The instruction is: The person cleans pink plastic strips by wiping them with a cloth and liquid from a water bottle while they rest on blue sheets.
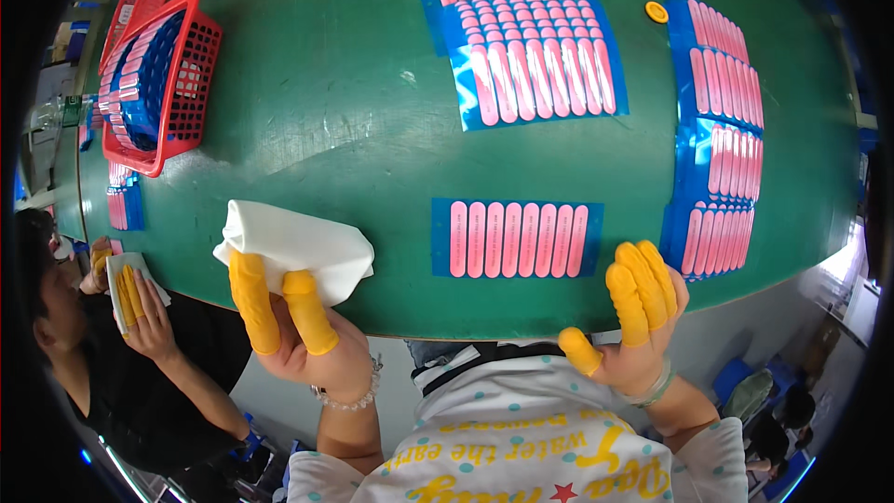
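Note:
My left hand [303,340], with yellow finger cots on its fingers, grips a folded white cloth [296,240] at the table's near edge. My right hand [638,321], also in yellow finger cots, is open and holds nothing. Its thumb stands well apart from the fingers. Between the hands a blue sheet [519,240] lies flat, carrying a row of several long pink strips with rounded ends. The right fingertips are just beyond this sheet's right end. Beyond it, a stack of overlapping blue sheets [540,51] with the same pink strips lies fanned out.
At the right, more pink-strip sheets [722,163] overlap in a column, with a small yellow disc [656,12] near their far end. Red plastic baskets [194,65] stand far left, one filled with sheets. On the left a co-worker [140,345] handles a white cloth.

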A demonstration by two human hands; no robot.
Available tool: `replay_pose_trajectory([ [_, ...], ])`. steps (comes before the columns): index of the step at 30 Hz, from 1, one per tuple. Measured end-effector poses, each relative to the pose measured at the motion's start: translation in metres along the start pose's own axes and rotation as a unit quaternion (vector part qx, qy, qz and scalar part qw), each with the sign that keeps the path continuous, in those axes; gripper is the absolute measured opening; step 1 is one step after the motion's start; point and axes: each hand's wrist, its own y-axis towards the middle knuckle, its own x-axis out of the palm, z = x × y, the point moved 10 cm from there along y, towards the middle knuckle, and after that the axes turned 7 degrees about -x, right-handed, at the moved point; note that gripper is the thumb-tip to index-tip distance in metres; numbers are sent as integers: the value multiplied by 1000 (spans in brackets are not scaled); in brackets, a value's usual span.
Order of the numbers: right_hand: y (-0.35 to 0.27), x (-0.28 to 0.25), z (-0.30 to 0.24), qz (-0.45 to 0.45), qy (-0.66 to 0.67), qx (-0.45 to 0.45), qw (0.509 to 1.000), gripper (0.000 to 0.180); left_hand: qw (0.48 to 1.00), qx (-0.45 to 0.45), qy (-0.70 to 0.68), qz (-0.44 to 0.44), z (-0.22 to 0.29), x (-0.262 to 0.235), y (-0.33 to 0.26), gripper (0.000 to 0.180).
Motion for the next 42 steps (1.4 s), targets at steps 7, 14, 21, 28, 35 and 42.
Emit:
replay_pose_trajectory([
  [7, -1, 7, -4, -16, -6, -18, 1000, 52, 1000, -22, -7, 8, 0, -1, 3, 52],
  [14, 2, 8, -2, -26, -23, -18, 999, 48, 999, -41, -15, 31, -1, 3, 5, 49],
  [21, -6, -6, -21, -20, -40, -93, 995, 38, 999, -18, 37, 34, -5, 2, 3, 45],
  [28, -27, -42, -2, -42, 81, -90, 992, 39, 998, -11, 45, 41, -4, -5, 8, 43],
  [35, -37, -106, 55, 121, -95, 24, 988, 47, 998, 4, 55, 24, 0, 7, 8, 42],
  [42, -50, -93, 95, 84, -144, 164, 972, 48, 997, 12, 74, 12, 0, 13, 8, 41],
])
